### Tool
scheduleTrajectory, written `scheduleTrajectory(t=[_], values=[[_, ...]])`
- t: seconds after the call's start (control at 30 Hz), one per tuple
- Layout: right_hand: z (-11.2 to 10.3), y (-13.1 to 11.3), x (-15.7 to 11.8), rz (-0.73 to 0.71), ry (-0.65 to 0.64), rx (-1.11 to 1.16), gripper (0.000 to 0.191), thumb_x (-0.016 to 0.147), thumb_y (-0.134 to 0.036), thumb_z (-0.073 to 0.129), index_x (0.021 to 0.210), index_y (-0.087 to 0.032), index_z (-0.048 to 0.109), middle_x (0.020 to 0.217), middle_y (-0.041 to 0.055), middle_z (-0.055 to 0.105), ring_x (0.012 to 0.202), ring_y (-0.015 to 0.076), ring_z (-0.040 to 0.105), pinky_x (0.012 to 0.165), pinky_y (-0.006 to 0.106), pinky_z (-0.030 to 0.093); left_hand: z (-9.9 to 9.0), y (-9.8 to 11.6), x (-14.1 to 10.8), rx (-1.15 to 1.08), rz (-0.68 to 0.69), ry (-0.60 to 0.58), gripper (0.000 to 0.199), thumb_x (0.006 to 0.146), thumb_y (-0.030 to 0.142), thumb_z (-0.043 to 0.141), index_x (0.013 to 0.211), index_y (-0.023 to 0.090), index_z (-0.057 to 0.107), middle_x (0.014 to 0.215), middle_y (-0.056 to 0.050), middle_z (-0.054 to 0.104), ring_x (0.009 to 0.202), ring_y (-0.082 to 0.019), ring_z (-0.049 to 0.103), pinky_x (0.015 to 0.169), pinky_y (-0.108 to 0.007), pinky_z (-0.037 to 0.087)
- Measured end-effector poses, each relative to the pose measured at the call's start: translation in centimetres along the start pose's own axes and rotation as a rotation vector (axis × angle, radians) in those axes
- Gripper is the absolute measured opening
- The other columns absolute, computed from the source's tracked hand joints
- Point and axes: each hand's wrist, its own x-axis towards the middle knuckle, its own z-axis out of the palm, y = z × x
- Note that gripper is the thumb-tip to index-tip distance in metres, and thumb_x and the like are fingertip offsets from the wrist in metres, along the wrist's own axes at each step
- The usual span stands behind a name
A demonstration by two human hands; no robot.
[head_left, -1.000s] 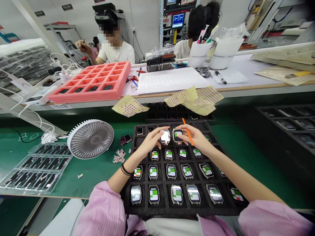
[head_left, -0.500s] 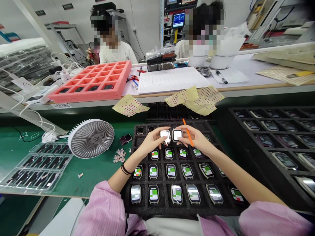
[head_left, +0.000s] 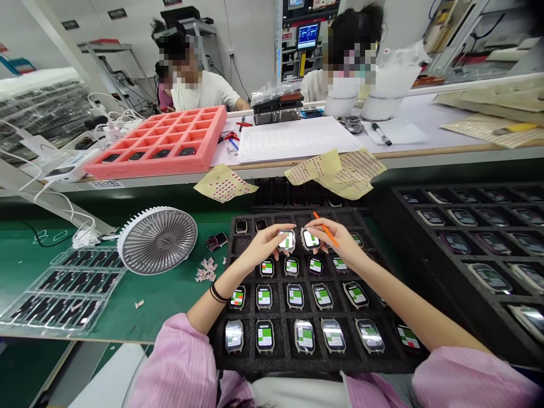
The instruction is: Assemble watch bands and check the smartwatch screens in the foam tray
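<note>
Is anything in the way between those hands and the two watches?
No, nothing visible: the left hand touches one watch, the right hand touches the other. The orange stick in the right hand points away.

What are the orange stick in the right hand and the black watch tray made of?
The orange stick looks like plastic: smooth, with even, opaque colour, though it is too thin to be sure. The black watch tray looks like foam: matte, slightly rough, with soft-edged cut pockets.

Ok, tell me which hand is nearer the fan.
Left: the left hand sits to the right of the fan, over the foam tray; the right hand sits further right, past the left hand.
</note>
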Motion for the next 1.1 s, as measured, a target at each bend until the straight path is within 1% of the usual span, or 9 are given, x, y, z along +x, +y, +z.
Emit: scheduleTrajectory(t=[0.13,0.23,0.37,0.47,0.57,0.7,0.83,0.93,1.1], values=[[-0.09,-0.03,0.01,0.003,-0.028,-0.004,0.034,0.067,-0.041,0.077,0.09,-0.02,0.062,0.068,-0.0022,0.061,0.044,0.0094,0.054,0.037,0.022,0.036,-0.17,-0.38,0.06,-0.027,0.013,-0.065,0.06,0.08,0.029,0.065,0.137,0.018,0.046,0.1,-0.008,0.063,0.084,-0.016,0.062,0.049,-0.016,0.046],[-0.07,-0.15,0.03,-0.007,-0.066,0.004,0.041,0.062,-0.037,0.081,0.093,-0.021,0.06,0.076,-0.001,0.063,0.051,0.0106,0.057,0.039,0.023,0.042,-0.29,-0.55,0.12,-0.046,0.001,-0.089,0.067,0.079,0.028,0.067,0.14,0.018,0.041,0.1,-0.009,0.063,0.089,-0.018,0.062,0.052,-0.018,0.048],[-0.03,-0.22,0.12,-0.007,-0.073,0.015,0.049,0.056,-0.033,0.085,0.095,-0.021,0.058,0.081,0.0007,0.063,0.058,0.0127,0.061,0.039,0.021,0.042,-0.39,-0.27,0.13,-0.049,-0.039,-0.054,0.056,0.084,0.032,0.061,0.136,0.018,0.048,0.098,-0.008,0.064,0.08,-0.016,0.064,0.049,-0.017,0.047],[0.04,-0.11,0.19,0.021,-0.019,-0.01,0.044,0.06,-0.039,0.082,0.092,-0.02,0.06,0.079,0.0005,0.063,0.05,0.0104,0.057,0.036,0.021,0.036,-0.37,-0.05,0.11,-0.031,-0.068,-0.021,0.043,0.089,0.035,0.052,0.128,0.017,0.056,0.088,-0.007,0.065,0.069,-0.013,0.064,0.044,-0.015,0.042],[0.1,0.12,0.26,0.048,0.016,-0.018,0.04,0.064,-0.046,0.078,0.088,-0.02,0.061,0.07,-0.001,0.061,0.042,0.0089,0.053,0.035,0.022,0.032,-0.29,-0.1,0.13,-0.007,-0.072,-0.023,0.04,0.092,0.037,0.048,0.124,0.016,0.06,0.076,-0.005,0.064,0.062,-0.011,0.062,0.041,-0.014,0.039],[0.13,0.33,0.32,0.047,0.039,-0.017,0.039,0.064,-0.046,0.078,0.087,-0.02,0.06,0.066,-0.0025,0.059,0.041,0.0086,0.05,0.036,0.023,0.033,-0.18,-0.36,0.12,-0.033,-0.058,-0.073,0.043,0.089,0.033,0.052,0.129,0.018,0.055,0.089,-0.006,0.064,0.073,-0.013,0.064,0.045,-0.015,0.045],[0.02,0.36,0.32,0.018,-0.003,-0.026,0.043,0.059,-0.038,0.083,0.091,-0.02,0.059,0.073,-0.0023,0.061,0.044,0.0076,0.051,0.038,0.022,0.036,-0.07,-0.66,0.07,-0.048,-0.048,-0.11,0.057,0.083,0.026,0.06,0.137,0.018,0.044,0.097,-0.007,0.061,0.088,-0.017,0.064,0.053,-0.018,0.049],[-0.11,0.46,0.32,0.006,-0.068,-0.021,0.049,0.058,-0.034,0.084,0.097,-0.02,0.058,0.079,-0.0002,0.062,0.053,0.011,0.059,0.036,0.018,0.035,-0.03,-0.88,0.17,-0.035,-0.046,-0.083,0.063,0.079,0.025,0.066,0.137,0.017,0.044,0.095,-0.007,0.062,0.086,-0.017,0.063,0.049,-0.016,0.044],[-0.11,0.52,0.17,-0.037,-0.168,-0.013,0.048,0.066,-0.038,0.079,0.105,-0.021,0.058,0.092,0.0041,0.064,0.063,0.0135,0.064,0.04,0.02,0.042,0.01,-0.43,0.19,-0.001,-0.072,-0.017,0.058,0.076,0.032,0.07,0.129,0.016,0.052,0.082,-0.003,0.062,0.066,-0.011,0.057,0.043,-0.015,0.032]])
